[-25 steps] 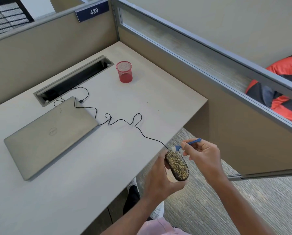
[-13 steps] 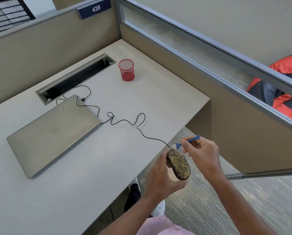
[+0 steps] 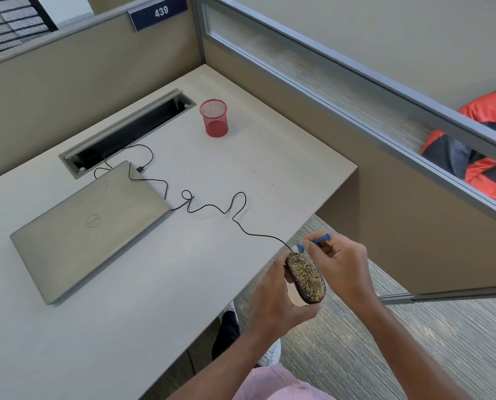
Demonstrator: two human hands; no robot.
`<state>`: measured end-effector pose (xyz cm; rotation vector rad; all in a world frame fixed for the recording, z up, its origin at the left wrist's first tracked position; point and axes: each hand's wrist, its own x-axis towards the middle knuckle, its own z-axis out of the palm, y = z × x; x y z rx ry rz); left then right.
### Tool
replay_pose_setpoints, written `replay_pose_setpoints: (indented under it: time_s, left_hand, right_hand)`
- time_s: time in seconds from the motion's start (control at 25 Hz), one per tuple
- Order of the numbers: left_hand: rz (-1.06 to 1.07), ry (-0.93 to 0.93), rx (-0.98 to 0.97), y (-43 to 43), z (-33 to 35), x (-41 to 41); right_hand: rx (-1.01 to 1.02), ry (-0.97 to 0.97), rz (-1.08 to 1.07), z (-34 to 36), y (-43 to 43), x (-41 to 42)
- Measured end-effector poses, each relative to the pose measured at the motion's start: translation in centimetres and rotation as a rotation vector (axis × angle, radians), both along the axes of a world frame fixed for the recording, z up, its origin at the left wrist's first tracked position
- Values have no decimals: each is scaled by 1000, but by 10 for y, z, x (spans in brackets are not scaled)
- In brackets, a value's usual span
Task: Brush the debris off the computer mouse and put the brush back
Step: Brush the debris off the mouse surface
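The computer mouse (image 3: pixel 306 279), coated in tan debris, was held off the desk's (image 3: pixel 154 313) front corner, gripped from the side by the left hand (image 3: pixel 278 295). The right hand (image 3: pixel 340 262) pinched a small blue brush (image 3: pixel 313 243), its pale bristles at the mouse's cord end. The black cord (image 3: pixel 212 207) snaked back past a closed laptop (image 3: pixel 88 226); a red mesh cup (image 3: pixel 213 118) stood well apart.

Bright even light, soft shadows, sharp, wide-angle edge bending.
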<state>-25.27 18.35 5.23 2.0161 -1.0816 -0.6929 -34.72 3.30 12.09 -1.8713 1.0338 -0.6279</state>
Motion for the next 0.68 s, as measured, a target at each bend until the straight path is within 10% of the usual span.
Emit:
replay_pose_setpoints:
  time_s: [0.68]
  left_hand:
    - [25,-28,-26,-20,0,-7]
  right_hand:
    - [-295,46,71,6,-14,-10]
